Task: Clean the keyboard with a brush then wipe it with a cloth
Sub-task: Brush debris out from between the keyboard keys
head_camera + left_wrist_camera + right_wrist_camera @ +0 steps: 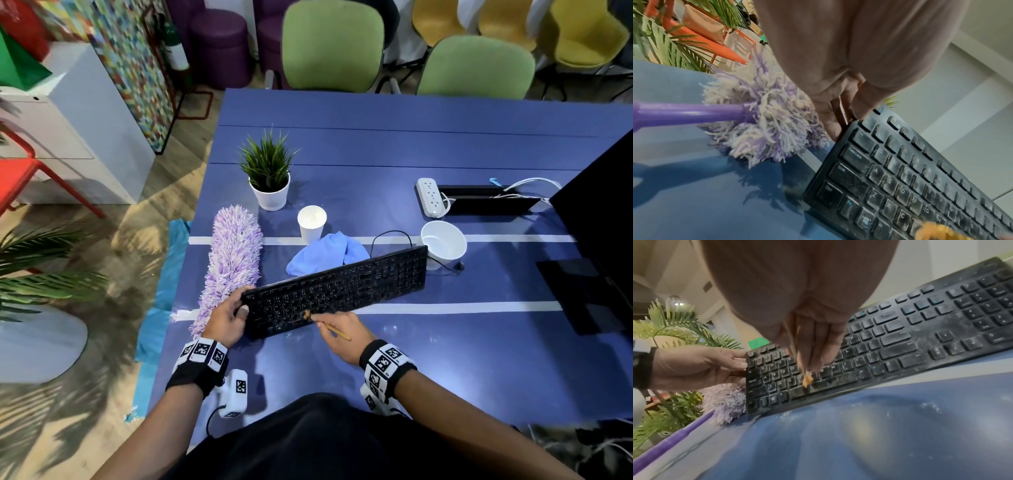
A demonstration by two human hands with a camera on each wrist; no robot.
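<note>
- On the blue table (445, 359), the dusty black keyboard (342, 287) is tilted up on its near edge, the left hand (226, 318) gripping its left end.
- The right hand (339, 334) pinches a thin wooden brush (337, 331), its orange bristles touching the lower keys.
- A crumpled blue cloth (325, 253) lies just behind the keyboard, a fluffy purple duster (233, 260) to its left.

You're in an office lounge: a blue counter (394, 144) with power strip (429, 197) and monitor (596, 219), ringed by green chairs (334, 44) and purple stools (219, 44).
</note>
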